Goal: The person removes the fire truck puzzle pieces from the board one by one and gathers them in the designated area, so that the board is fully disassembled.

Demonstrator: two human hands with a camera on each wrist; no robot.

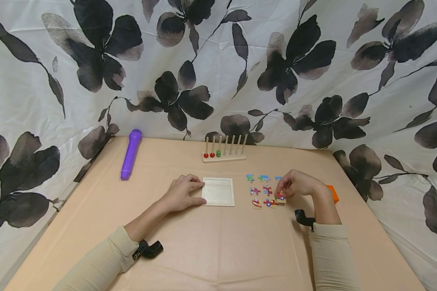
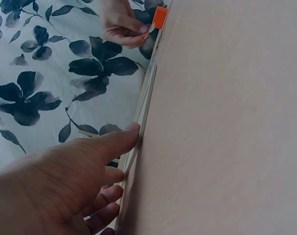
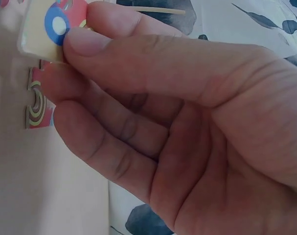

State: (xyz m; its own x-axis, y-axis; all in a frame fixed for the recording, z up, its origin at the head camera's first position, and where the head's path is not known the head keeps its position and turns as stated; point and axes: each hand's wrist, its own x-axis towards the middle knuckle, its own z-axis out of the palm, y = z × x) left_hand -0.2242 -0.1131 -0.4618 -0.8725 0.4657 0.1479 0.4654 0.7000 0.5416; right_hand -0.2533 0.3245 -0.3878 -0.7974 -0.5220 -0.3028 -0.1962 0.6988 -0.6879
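A shallow, pale wooden puzzle tray lies on the table with nothing in it. My left hand rests at its left side, thumb and fingertips touching the edge; in the left wrist view the tray appears nearly edge-on beside the thumb. My right hand pinches a puzzle piece between thumb and fingers, at the right side of a group of loose pieces. That piece shows red and a blue ring on a pale wood ground. Several colourful puzzle pieces lie in rows between the tray and the right hand.
Behind the tray stands a wooden peg rack with red and green beads on some pegs. A purple cylinder lies at the back left. An orange object is partly hidden behind the right wrist. Floral cloth hangs behind the table.
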